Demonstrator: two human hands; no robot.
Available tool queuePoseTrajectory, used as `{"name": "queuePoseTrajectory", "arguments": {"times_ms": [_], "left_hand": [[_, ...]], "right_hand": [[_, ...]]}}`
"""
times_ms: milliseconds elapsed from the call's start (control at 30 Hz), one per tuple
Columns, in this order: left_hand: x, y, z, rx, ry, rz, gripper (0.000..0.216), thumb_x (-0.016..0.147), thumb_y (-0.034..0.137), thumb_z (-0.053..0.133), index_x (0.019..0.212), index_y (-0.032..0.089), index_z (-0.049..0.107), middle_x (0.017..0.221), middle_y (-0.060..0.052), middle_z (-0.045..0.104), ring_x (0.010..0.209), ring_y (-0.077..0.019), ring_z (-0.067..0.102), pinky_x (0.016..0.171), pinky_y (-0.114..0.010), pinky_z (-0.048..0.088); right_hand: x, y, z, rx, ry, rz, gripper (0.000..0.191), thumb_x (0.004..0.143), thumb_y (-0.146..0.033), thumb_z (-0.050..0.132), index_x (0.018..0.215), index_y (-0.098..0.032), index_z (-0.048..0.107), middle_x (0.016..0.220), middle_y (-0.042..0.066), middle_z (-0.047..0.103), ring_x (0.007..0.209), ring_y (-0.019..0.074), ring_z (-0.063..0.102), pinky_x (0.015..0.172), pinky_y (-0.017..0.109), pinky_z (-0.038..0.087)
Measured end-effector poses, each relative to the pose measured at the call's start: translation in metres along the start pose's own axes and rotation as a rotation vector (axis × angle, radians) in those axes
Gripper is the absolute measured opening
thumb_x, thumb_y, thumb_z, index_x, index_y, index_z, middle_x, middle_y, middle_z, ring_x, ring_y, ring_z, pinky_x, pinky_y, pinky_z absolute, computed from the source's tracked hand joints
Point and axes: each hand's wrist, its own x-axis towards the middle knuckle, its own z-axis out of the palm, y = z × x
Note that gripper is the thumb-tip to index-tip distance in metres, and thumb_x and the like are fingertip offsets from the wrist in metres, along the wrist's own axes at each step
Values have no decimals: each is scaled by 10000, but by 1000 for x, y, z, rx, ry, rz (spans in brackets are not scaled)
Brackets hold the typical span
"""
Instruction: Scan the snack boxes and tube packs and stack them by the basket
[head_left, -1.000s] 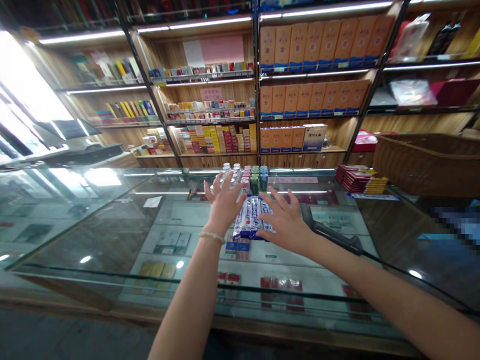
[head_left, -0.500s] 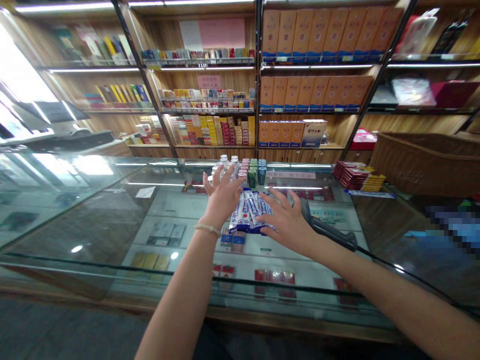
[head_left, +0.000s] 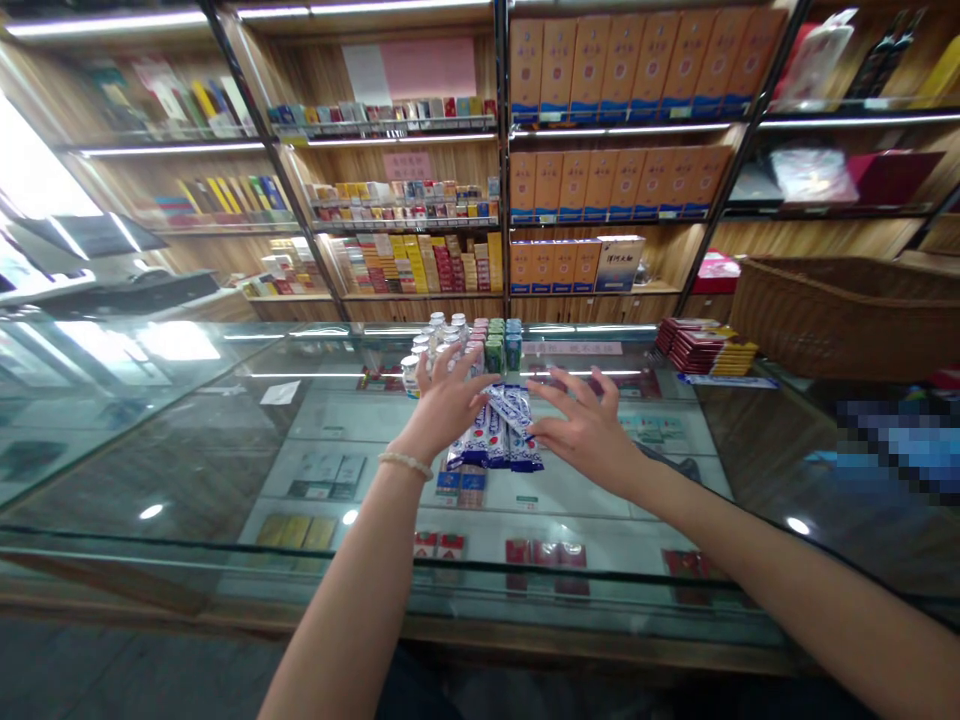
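Several white-and-blue snack packets (head_left: 491, 440) lie side by side on the glass counter between my hands. One packet (head_left: 511, 408) lies slantwise across the top of the others. At its upper left end, the thumb and a finger of my left hand (head_left: 442, 405) close on it, while the other fingers point forward. My right hand (head_left: 585, 430) is at the lower right end, with its fingers apart and its lowest fingertip at the wrapper. Just beyond my left hand stand small white-capped bottles (head_left: 437, 335), partly hidden by its fingers.
Green cans (head_left: 494, 345) and blue cans (head_left: 513, 343) stand beyond the packets. A dark handheld scanner (head_left: 667, 460) lies behind my right wrist. Red packs (head_left: 684, 345) are stacked near a wicker basket (head_left: 840, 320). The glass counter (head_left: 315, 550) displays cigarette packs; stocked shelves line the wall.
One packet now lies slantwise over the rest. My left thumb and finger have come to its end. My right hand has drawn slightly away from the pile. The view has shifted a little.
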Motion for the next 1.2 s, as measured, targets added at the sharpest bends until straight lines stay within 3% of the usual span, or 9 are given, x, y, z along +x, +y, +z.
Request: {"name": "queuePoseTrajectory", "arguments": {"times_ms": [367, 633, 867, 1200], "left_hand": [[5, 18, -8, -20, 181, -66, 237, 1026, 439, 572, 1106, 385, 788, 1713, 69, 400, 1624, -366, 213, 1298, -709, -17], [6, 30, -7, -77, 229, 12, 153, 961, 451, 703, 1040, 346, 781, 1686, 4, 451, 1605, -391, 257, 1266, -771, 38], [8, 34, -3, -71, 266, -17, 55, 951, 344, 729, 975, 319, 771, 1646, -6, 507, 1595, -405, 282, 1234, -825, 63], [12, 41, 3, -121, 269, 1, 142, 1006, 360, 634, 969, 286, 749, 1628, -26, 532, 1581, -369, 316, 1263, -782, 37]], "right_hand": [[26, 29, -14, 41, 85, 230, 333, 1078, -399, 481, 1028, -315, 800, 1578, 24, 576, 1527, 329, 369, 1218, 607, 190], [46, 40, -18, 100, 232, 253, 271, 1049, -372, 519, 982, -289, 768, 1547, 48, 600, 1499, 326, 412, 1202, 633, 243], [52, 39, -17, 104, 246, 261, 261, 1052, -359, 530, 964, -287, 765, 1528, 47, 618, 1491, 322, 427, 1205, 631, 244], [41, 48, -19, 82, 212, 287, 278, 1047, -375, 511, 986, -285, 767, 1548, 56, 596, 1493, 326, 411, 1202, 629, 242]]}}
